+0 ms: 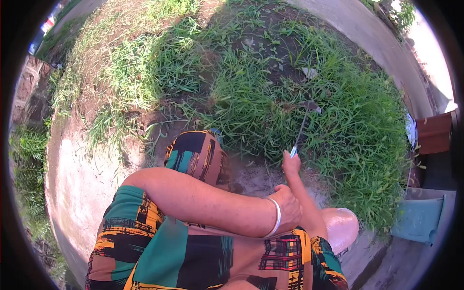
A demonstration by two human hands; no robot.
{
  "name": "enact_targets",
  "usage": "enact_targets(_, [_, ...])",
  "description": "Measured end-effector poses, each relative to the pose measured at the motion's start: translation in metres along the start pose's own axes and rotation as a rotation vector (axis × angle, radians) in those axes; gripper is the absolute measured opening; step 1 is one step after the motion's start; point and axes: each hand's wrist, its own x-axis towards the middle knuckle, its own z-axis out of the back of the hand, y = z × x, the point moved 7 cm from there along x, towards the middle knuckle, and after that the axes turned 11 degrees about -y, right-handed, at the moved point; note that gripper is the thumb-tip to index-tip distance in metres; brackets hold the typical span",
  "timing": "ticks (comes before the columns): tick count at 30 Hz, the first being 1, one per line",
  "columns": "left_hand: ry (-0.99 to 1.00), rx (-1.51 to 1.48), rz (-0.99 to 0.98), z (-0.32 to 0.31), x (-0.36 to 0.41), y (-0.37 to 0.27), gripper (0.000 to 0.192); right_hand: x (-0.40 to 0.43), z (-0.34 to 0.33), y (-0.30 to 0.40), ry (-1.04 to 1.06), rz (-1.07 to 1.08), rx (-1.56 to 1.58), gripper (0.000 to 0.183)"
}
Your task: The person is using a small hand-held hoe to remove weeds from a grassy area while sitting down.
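Observation:
My right hand [291, 164] grips the handle of a small long-shanked weeding hoe [300, 128]. Its thin metal shank slants up and away, and the dark blade [311, 106] at its far end rests among green grass [253, 98]. My left arm lies across my lap over the raised knee. The left hand [290, 207], with a white bangle [277, 217] at its wrist, is curled against my right forearm. Its fingertips are hidden, so whether it holds anything cannot be seen.
Cut grass lies over sunlit soil [98, 54] at the upper left. A pale scrap [309, 73] sits in the grass beyond the blade. At the right stand a blue-green plastic bin [418, 219] and a reddish-brown container [433, 134]. A concrete strip [362, 29] curves along the upper right.

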Motion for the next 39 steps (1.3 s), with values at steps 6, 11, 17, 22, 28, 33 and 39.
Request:
enact_targets(6, [-0.013,0.026,0.049,-0.01,-0.004,0.006,0.029,-0.093,-0.022,0.073,0.632,-0.59,0.423,0.02])
enact_targets(11, [0.017,0.015,0.047,-0.011,-0.004,0.006,0.03,-0.089,-0.008,0.143,0.604,-0.329,0.48,0.018])
enact_targets(17, [0.058,-0.008,0.012,-0.007,-0.007,0.006,0.029,-0.09,-0.018,0.123,0.62,-0.205,0.454,0.017])
enact_targets(22, [0.103,-0.042,0.011,-0.008,-0.006,0.006,0.029,-0.12,-0.002,0.168,0.826,-0.741,0.929,0.019])
enact_targets(28, [0.123,-0.055,0.013,-0.002,-0.007,0.011,0.029,-0.119,0.017,0.202,0.871,-0.721,0.994,0.018])
enact_targets(33, [0.017,0.003,0.073,0.001,-0.009,0.012,0.029,-0.097,0.025,0.21,0.733,-0.273,0.617,0.012])
enact_targets(39, [0.034,0.021,0.052,-0.007,-0.007,0.015,0.028,-0.078,0.017,0.235,0.218,0.553,0.196,0.016])
